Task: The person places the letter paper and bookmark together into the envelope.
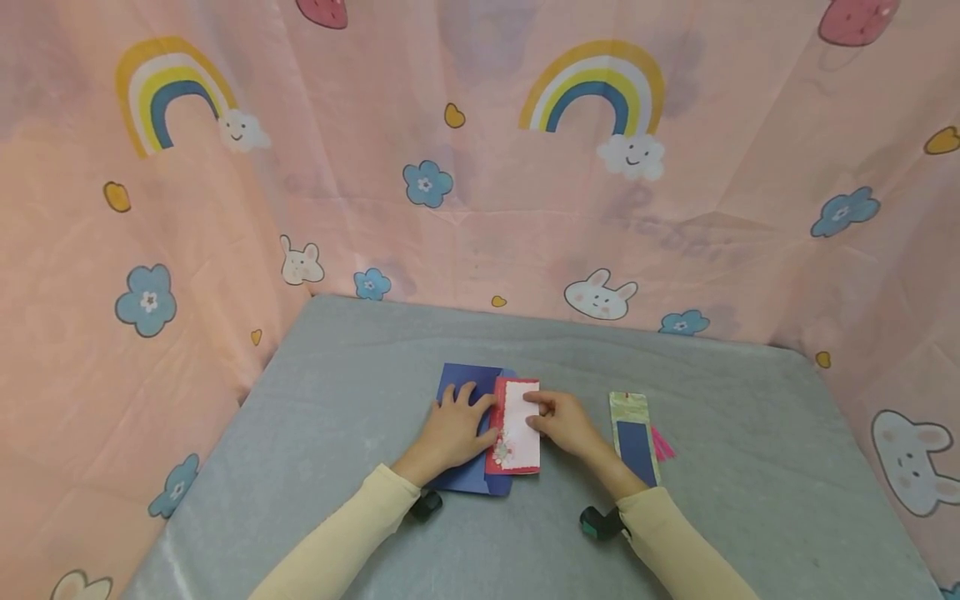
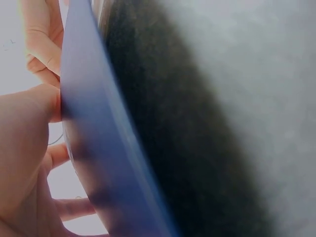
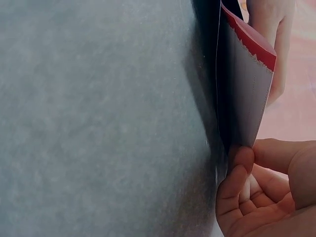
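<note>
Over the grey cloth (image 1: 360,350), two sleeved forearms (image 1: 341,533) slant inward from the near side. The left hand (image 1: 453,429) spreads its fingers across a blue paper piece (image 1: 468,473), thumb and forefinger reaching the red left border of a card (image 1: 521,425); the right hand (image 1: 566,423) pinches the card's right edge. Between the hands, the card overlaps the blue paper piece's right side.

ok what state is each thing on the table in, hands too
blue folder: partly covered; open or closed, can't tell
left hand: fingers spread over the folder
red-edged card: overlapping the folder, one edge pinched
right hand: pinching the card's edge
green bookmark: lying apart, not held
pink tassel: fanned out beside the bookmark
</note>
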Demonstrator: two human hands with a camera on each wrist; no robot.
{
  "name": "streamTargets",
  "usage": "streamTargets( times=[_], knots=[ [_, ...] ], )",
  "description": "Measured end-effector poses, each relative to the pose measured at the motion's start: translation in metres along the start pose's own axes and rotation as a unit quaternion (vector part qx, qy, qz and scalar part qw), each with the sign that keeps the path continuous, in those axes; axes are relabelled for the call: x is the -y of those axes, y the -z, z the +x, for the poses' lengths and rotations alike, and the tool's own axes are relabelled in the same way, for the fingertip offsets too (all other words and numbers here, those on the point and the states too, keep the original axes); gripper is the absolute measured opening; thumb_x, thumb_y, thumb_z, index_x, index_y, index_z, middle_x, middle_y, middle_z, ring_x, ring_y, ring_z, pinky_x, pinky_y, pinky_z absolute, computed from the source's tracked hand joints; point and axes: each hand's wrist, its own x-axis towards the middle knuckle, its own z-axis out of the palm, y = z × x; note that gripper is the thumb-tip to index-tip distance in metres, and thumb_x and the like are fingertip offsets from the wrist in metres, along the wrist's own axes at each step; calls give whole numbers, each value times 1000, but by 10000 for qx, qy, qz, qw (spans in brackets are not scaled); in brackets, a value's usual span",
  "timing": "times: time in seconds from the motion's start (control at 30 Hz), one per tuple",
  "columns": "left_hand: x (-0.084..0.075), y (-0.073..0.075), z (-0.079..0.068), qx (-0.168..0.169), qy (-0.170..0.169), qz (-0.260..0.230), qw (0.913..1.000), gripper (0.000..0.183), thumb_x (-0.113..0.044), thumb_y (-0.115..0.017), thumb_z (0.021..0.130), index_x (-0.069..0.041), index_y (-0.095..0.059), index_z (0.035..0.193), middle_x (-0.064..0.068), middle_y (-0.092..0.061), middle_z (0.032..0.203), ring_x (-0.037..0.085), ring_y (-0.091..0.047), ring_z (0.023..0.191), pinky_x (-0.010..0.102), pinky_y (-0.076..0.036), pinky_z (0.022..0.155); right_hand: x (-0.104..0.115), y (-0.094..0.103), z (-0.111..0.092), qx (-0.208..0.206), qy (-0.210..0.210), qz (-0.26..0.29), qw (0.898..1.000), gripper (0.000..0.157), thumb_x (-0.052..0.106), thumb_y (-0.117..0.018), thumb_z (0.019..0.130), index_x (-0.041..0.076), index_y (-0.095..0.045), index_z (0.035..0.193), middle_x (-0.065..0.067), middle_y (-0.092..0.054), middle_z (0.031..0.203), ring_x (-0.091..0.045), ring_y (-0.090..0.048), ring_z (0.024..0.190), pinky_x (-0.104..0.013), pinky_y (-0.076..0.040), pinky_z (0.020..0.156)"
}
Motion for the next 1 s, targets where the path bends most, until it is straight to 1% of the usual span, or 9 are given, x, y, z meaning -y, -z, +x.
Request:
streamTargets(
  times=[0.3, 0.63, 1.0],
  knots=[
    [0, -1, 0, 0, 14, -24, 10000, 50, -47, -61, 93, -28, -53, 139, 19, -47, 147, 51, -42, 135, 69, -40, 101, 1, -2, 0, -71, -183, -47, 9998, 35, 1, -70, 85, -1, -68, 120, -3, -50, 68, -12, -48, 57, -23, -39, 53],
    [0, 1, 0, 42, -24, -38, 10000, 52, -48, -61, 92, -28, -53, 140, 20, -47, 147, 53, -41, 135, 69, -40, 100, 2, -3, 1, -30, -161, -27, 9999, 36, 2, -70, 85, -1, -68, 121, -3, -51, 70, -12, -49, 57, -22, -40, 54],
    [1, 2, -1, 51, -79, -35, 9999, 53, -49, -61, 92, -27, -53, 140, 20, -46, 147, 54, -41, 135, 69, -41, 100, 1, -5, 3, -52, -133, -139, 9998, 36, 3, -71, 85, 1, -69, 121, -4, -53, 70, -12, -49, 57, -23, -40, 54]
  ],
)
